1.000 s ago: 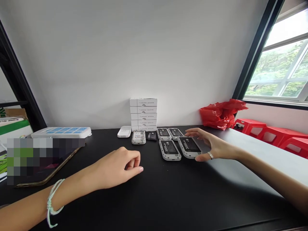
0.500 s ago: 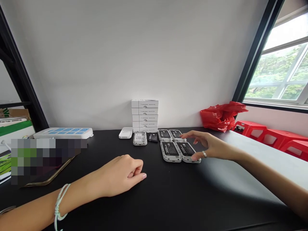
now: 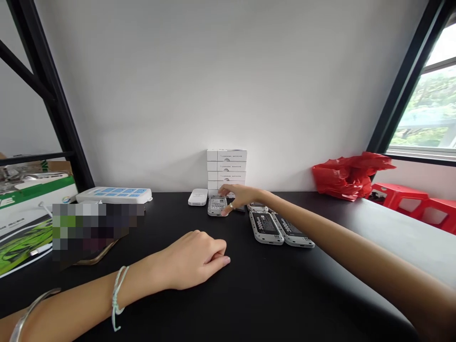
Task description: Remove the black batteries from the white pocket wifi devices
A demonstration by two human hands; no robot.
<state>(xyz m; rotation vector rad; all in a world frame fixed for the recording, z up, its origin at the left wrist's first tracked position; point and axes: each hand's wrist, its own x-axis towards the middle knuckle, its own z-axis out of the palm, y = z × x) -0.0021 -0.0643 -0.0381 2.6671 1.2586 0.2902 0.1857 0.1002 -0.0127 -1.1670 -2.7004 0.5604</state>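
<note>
My right hand (image 3: 237, 197) reaches across the table to a white pocket-sized electronic device (image 3: 216, 205) whose back is off, showing a printed label. Its thumb and fingers are spread around the right part of that device, which lies flat; whether they touch it I cannot tell. Behind the hand a black battery (image 3: 241, 209) is mostly covered. Near the front, my left hand (image 3: 199, 259) rests on the tabletop, fingers curled in, with nothing seen in it. Right of centre lie similar white devices with black 3000mAh batteries, among them a front one (image 3: 266, 228), partly hidden by my right forearm.
Several white boxes (image 3: 227, 166) are stacked against the wall, with thin white covers (image 3: 198, 197) to their left. A white power strip (image 3: 114, 194) and a blurred-out object (image 3: 98, 228) lie at left. A red plastic bag (image 3: 351, 175) sits at the back right, near red stools (image 3: 399, 197).
My right hand has moved left from the battery-fitted devices to the open-backed one. My left hand stays curled on the table. The view has turned slightly left.
</note>
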